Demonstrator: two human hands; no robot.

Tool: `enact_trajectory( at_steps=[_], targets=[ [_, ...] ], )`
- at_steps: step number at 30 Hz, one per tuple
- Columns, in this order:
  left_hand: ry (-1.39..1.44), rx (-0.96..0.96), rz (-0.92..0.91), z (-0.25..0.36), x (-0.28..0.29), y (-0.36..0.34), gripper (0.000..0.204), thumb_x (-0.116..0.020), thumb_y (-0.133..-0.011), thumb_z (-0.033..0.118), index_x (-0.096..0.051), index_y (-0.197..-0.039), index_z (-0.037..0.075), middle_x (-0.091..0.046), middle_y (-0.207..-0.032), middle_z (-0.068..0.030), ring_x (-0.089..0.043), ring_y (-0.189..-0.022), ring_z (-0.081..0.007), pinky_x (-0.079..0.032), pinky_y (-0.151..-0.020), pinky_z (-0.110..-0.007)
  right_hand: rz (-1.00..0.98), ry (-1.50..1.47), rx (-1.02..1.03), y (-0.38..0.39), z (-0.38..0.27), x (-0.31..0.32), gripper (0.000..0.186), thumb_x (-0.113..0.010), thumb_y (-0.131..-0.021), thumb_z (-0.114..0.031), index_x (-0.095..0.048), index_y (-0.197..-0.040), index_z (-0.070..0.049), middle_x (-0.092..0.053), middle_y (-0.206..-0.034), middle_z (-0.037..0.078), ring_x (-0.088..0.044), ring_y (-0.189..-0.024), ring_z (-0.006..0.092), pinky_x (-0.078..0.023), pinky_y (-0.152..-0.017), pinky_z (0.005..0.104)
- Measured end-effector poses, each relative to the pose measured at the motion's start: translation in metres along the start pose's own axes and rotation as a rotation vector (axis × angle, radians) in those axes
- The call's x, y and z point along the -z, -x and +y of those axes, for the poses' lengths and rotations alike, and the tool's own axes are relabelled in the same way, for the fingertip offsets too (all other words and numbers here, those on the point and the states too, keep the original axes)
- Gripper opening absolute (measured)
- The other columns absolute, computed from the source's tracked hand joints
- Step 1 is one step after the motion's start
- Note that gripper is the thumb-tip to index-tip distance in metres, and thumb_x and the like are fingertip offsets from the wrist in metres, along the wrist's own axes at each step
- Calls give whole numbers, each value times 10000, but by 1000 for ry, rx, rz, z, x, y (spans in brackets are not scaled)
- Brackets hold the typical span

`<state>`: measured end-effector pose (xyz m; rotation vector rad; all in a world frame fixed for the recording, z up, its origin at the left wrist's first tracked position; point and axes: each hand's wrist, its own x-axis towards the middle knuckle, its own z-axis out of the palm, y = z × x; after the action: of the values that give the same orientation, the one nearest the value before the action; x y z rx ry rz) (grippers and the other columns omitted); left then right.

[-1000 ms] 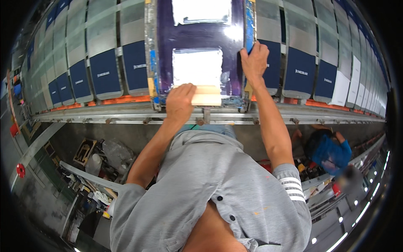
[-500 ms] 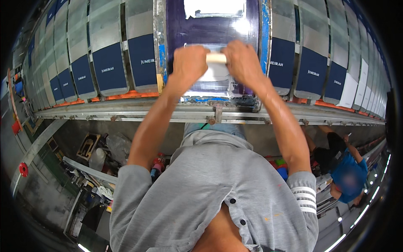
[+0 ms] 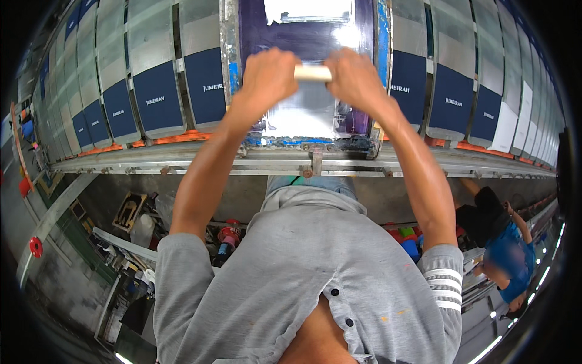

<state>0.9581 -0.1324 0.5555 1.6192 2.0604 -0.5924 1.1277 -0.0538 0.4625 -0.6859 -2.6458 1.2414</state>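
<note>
Both my hands grip a pale cream bar of a squeegee over a printing screen. My left hand is closed on its left part and my right hand on its right part, fingers wrapped round it. The screen has purple mesh, two whitish rectangular areas and a metal frame smeared with blue and grey. The squeegee lies across the nearer whitish area; its lower edge is blurred and partly hidden.
Rows of pallets with navy printed panels and some white panels flank the screen along a metal rail. Below are cluttered shelves, containers and a red valve-like wheel. A co-worker in blue is at lower right.
My right hand left the screen frame's side to join my left on the squeegee. Both hands moved up across the screen, away from my body. The co-worker has shifted lower.
</note>
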Motion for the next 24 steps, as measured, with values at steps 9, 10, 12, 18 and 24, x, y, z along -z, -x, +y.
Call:
enact_trajectory(
  at_steps=[9,10,12,18,24],
  targets=[
    [199,28,128,25,-58,80,325,-712,-752,43,-832,-1002,214,-773,-894,-114,-746,-787,-327,-594,-724,-438,113,-229,-4,88,-44,-46,174,-623,-851,-70,-762,-954,-84,-680,-1006,96,-622,-1056,293,-483,-902,477],
    [199,39,76,25,-57,84,329,-709,-753,44,-833,-1004,218,-772,-888,-116,-746,-785,-329,-594,-727,-438,61,-191,-12,81,-41,-41,172,-645,-842,-70,-763,-967,-82,-683,-1001,95,-625,-1047,296,-491,-887,471],
    [107,45,-1,18,-27,51,332,-701,-756,47,-833,-1010,214,-768,-873,-124,-743,-782,-333,-593,-724,-437,-41,-100,-37,44,-23,-23,184,-691,-823,-69,-767,-991,-76,-690,-991,92,-629,-1029,302,-509,-859,460],
    [94,4,152,2,-13,1,313,-678,-764,43,-826,-1010,167,-765,-888,-123,-735,-765,-339,-581,-698,-449,129,-100,29,-4,5,-16,163,-667,-853,-64,-764,-982,-87,-671,-935,111,-622,-968,318,-522,-806,457],
    [197,10,121,36,-62,103,283,-701,-726,27,-801,-970,128,-753,-878,-103,-734,-802,-320,-578,-697,-441,-21,-287,-25,98,-52,-37,351,-775,-809,-107,-737,-1151,-32,-681,-1056,112,-622,-1079,287,-468,-904,429]
  ],
)
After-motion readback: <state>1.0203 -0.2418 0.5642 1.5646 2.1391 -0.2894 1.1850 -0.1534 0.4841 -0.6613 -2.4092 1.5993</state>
